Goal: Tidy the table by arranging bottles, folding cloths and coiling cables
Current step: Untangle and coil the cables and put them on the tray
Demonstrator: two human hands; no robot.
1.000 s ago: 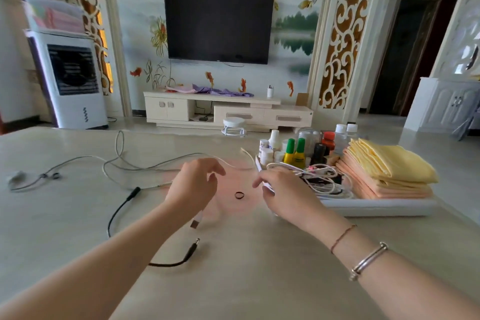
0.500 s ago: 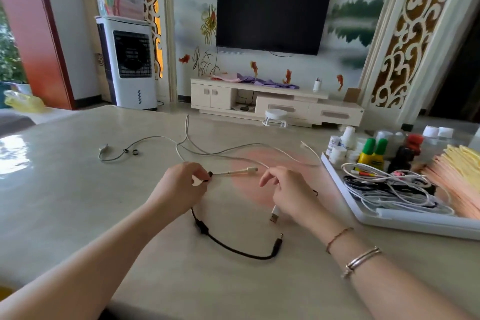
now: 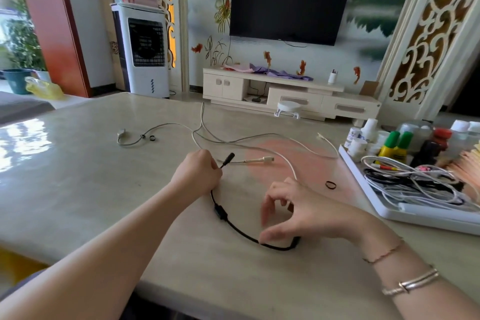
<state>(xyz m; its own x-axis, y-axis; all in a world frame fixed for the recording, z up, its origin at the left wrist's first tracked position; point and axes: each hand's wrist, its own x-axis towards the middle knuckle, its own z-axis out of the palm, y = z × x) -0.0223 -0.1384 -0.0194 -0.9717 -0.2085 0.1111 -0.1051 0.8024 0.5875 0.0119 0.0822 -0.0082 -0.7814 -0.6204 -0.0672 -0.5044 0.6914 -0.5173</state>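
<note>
Bench [image 3: 78, 189], pale and glossy, fills the lower view and carries everything that follows. A white tray [image 3: 415, 218] sits at its right edge, holding a tangle of white and black cables [image 3: 415, 179], a cluster of small bottles [image 3: 394, 145] at its far end and a stack of folded cloths [image 3: 467, 166] cut off by the frame. A long white cable [image 3: 259, 135] sprawls loose across the middle of the bench. Nearer, a short black cable [image 3: 233, 226] curves between the hands. The left hand [image 3: 197, 176] is curled around one end, the black plug poking out past its fingers. The right hand [image 3: 293, 213] hovers over the other end with fingers loosely bent, its thumb tip at the cord; whether it grips I cannot tell. A small black band [image 3: 330, 185] lies just beside the tray.
</note>
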